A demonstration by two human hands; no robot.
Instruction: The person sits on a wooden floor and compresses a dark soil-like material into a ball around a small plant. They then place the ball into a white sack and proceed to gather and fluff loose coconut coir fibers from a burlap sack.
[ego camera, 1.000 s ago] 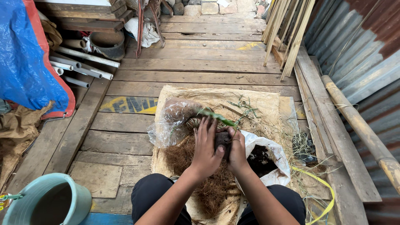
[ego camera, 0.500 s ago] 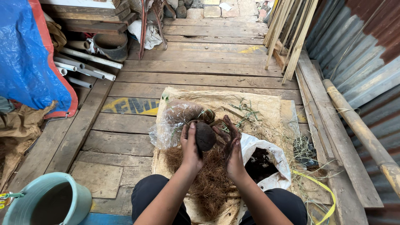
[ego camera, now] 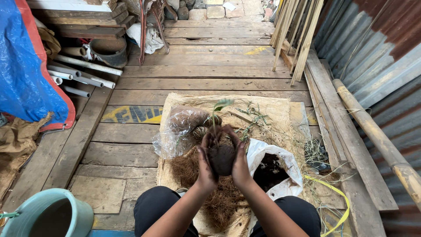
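Observation:
A dark ball of soil (ego camera: pixel 221 159) with a thin green seedling (ego camera: pixel 216 115) rising upright from it sits cupped between both my hands. My left hand (ego camera: pixel 205 161) presses its left side and my right hand (ego camera: pixel 240 161) its right side. Both hands are smeared with soil. Beneath them lies a heap of brown coconut fibre (ego camera: pixel 219 193) on a piece of tan sacking (ego camera: pixel 272 109). A clear plastic bag (ego camera: pixel 177 131) with fibre inside lies just left of the hands.
A white bag of dark soil (ego camera: pixel 274 171) stands open at my right knee. A teal bucket (ego camera: pixel 48 217) is near left. Grey pipes (ego camera: pixel 79 72), a blue tarp (ego camera: pixel 26 66), leaning sticks (ego camera: pixel 294 35), a bamboo pole (ego camera: pixel 377 136) and a yellow strap (ego camera: pixel 335 193) ring the plank floor.
Both hands have lifted the soil ball off the fibre heap and closed around it. The seedling has swung from lying sideways to standing upright.

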